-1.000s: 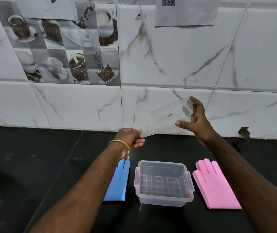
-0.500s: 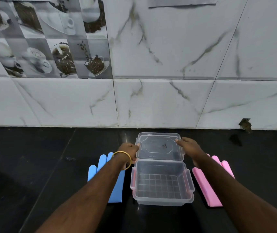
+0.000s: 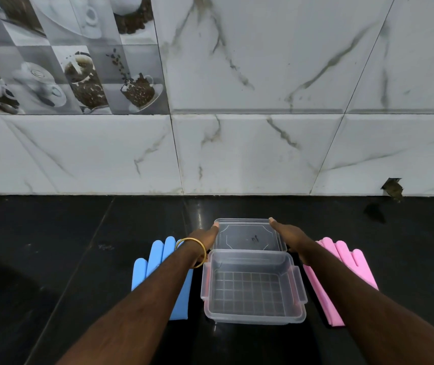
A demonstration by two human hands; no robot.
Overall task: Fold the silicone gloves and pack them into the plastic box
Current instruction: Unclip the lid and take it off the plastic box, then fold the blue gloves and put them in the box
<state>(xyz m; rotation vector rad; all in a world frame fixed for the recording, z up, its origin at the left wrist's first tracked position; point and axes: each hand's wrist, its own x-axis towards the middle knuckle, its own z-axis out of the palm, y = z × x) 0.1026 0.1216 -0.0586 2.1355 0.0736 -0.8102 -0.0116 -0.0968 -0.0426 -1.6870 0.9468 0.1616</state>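
Note:
A clear plastic box (image 3: 253, 319) stands open on the black counter, nothing inside it. Its clear lid (image 3: 247, 237) lies flat on the counter just behind it, touching the box's far rim. My left hand (image 3: 207, 238) holds the lid's left edge and my right hand (image 3: 287, 235) holds its right edge, with the fingers stretched along the sides. A blue silicone glove (image 3: 158, 259) lies flat to the left of the box, partly under my left forearm. A pink silicone glove (image 3: 347, 264) lies flat to the right, partly under my right forearm.
The black counter (image 3: 52, 259) runs left and right of the gloves. A white marble-tiled wall (image 3: 263, 154) rises right behind the lid. A chipped hole (image 3: 392, 187) sits in the wall's base at the right.
Both hands brought the lid down from in front of the wall and laid it on the counter behind the box. My view has tilted downward and closer.

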